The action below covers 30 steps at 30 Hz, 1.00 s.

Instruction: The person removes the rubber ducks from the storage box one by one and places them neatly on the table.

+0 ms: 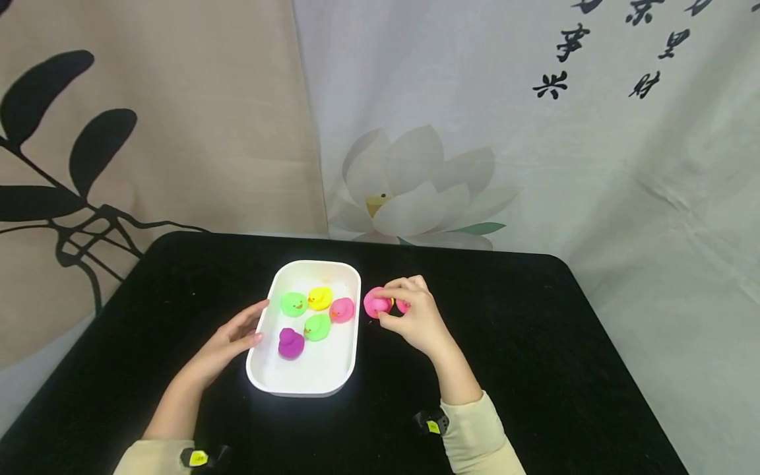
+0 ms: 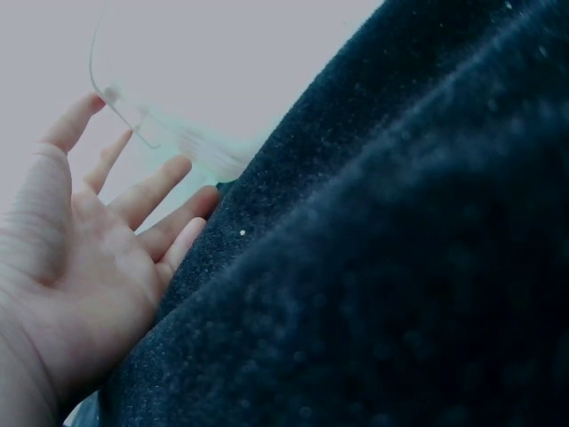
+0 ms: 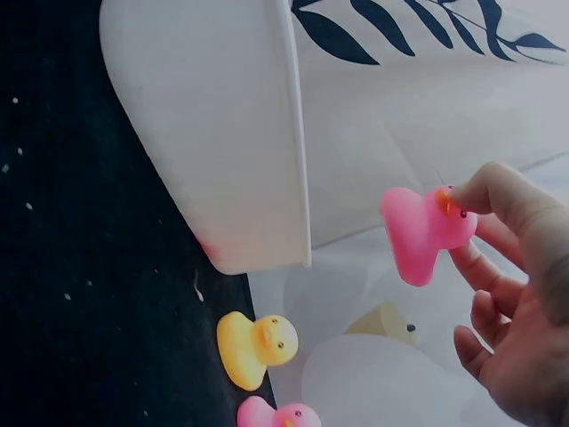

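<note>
A pink rubber duck (image 3: 418,231) is pinched by its head between the thumb and fingers of my right hand (image 1: 418,320), held up just off the right side of a white tray (image 1: 297,382). Inside that tray are a yellow duck (image 1: 320,298), a pink duck (image 1: 342,310), a purple duck (image 1: 291,344) and two green ducks, one of them nearer the middle (image 1: 317,327). My left hand (image 1: 222,346) rests its spread fingertips at the tray's left edge, and its palm shows empty in the left wrist view.
Beneath my right hand, a yellow duck (image 3: 255,349) and another pink duck (image 3: 277,415) lie on the black cloth-covered table (image 1: 505,343) beside the tray. A printed curtain (image 1: 623,165) hangs behind the table's far edge.
</note>
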Each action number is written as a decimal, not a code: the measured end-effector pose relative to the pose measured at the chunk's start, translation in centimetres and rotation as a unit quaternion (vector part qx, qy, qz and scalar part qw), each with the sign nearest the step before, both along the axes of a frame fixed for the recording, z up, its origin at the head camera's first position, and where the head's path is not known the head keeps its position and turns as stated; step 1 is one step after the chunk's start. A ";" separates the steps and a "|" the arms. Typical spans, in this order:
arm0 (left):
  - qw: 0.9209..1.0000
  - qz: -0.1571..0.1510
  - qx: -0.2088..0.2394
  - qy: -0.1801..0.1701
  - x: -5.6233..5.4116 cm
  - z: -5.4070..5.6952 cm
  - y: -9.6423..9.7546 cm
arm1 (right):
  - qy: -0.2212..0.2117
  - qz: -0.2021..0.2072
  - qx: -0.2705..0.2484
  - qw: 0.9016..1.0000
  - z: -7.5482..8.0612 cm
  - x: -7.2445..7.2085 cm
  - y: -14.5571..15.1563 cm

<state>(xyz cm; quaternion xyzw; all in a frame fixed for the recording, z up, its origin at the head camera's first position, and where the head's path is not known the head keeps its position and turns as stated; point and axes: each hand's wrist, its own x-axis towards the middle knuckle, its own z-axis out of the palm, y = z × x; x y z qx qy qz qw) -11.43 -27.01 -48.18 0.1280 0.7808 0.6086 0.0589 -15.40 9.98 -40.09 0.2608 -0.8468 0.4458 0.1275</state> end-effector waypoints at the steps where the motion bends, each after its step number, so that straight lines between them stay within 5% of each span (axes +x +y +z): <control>1: 1.000 -0.001 0.002 0.000 0.0 0.0 0.0 | 0.002 -0.002 -0.001 1.000 0.0 -0.1 0.2; 30: 1.000 -0.007 0.007 0.004 -0.1 -0.3 -0.2 | -0.030 -0.051 -0.044 0.997 -0.1 -1.4 5.5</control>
